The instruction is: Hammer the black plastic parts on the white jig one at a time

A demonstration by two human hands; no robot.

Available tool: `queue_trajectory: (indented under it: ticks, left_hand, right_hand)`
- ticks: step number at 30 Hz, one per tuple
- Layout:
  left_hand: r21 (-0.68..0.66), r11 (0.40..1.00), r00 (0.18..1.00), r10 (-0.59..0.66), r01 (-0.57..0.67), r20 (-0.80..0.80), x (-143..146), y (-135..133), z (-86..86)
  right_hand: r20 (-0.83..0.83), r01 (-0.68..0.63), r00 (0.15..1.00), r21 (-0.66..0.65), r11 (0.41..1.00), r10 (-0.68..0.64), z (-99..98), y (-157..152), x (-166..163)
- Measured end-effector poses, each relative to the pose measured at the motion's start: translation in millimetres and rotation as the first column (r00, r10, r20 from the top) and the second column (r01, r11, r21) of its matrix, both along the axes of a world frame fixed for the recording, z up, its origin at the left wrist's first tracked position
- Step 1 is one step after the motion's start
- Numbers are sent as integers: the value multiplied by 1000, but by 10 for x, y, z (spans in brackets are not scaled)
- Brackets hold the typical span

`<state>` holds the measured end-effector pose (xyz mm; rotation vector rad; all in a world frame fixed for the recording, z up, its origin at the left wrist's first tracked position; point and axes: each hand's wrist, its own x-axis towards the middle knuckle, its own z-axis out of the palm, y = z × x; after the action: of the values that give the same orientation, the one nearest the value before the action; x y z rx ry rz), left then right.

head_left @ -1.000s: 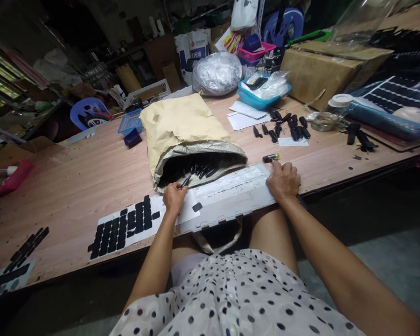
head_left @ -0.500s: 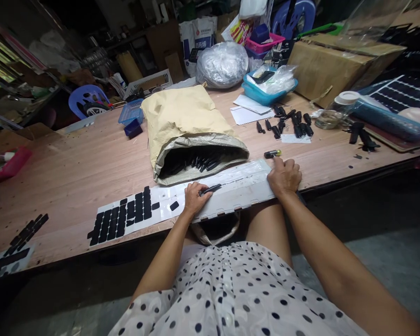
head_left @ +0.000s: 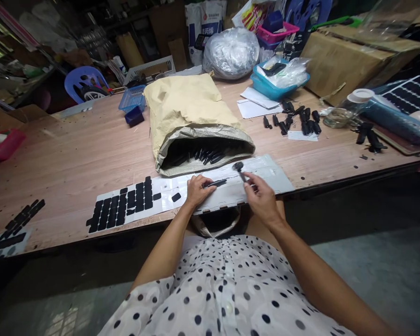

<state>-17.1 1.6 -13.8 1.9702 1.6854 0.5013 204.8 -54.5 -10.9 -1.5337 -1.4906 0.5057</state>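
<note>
My left hand (head_left: 197, 190) is closed on a slim black pen-like part (head_left: 215, 183) and holds it flat over a long white backing sheet (head_left: 266, 170) at the table's front edge. My right hand (head_left: 261, 198) is closed on a small screwdriver (head_left: 239, 169) with a dark round end, raised just right of the black part. Behind both hands lies a tan paper sack (head_left: 192, 119), its open mouth showing several more black parts (head_left: 206, 155). Black square pads (head_left: 122, 212) cover the sheet's left end.
Loose black parts (head_left: 297, 122) and white papers (head_left: 257, 106) lie at the back right, near a blue tray (head_left: 273, 88), a cardboard box (head_left: 353, 58) and a glass jar (head_left: 339, 116). A small blue basket (head_left: 132, 99) stands behind the sack. More black pads (head_left: 17, 224) lie far left.
My left hand drew a black part out of the sack and brought it right onto the sheet. My right hand left the sheet's right end, picked up the screwdriver and moved left.
</note>
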Motion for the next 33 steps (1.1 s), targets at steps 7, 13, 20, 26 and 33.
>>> queue_trajectory:
  ticks: [7, 13, 20, 26, 33]
  left_hand:
    - [-14, 1000, 1000, 0, 1, 28, 14, 4, -18]
    - [-30, 1000, 998, -9, 11, 70, 23, 24, -44]
    - [-9, 1000, 998, 8, -8, 67, 39, 7, -36]
    - [-4, 1000, 997, 2, -2, 82, 21, 11, -29]
    - [15, 1000, 997, -1, 0, 80, 6, 12, -42]
  right_hand:
    - [43, -213, 976, -15, 977, 214, -72, -133, -363]
    - [185, -204, 967, 165, 965, 173, -60, -167, -425]
    - [247, -170, 959, 102, 980, 140, -142, -170, -371]
    - [241, -150, 962, 75, 986, 128, -111, -188, -351]
    - [245, -43, 969, 164, 985, 1, 20, -14, -156]
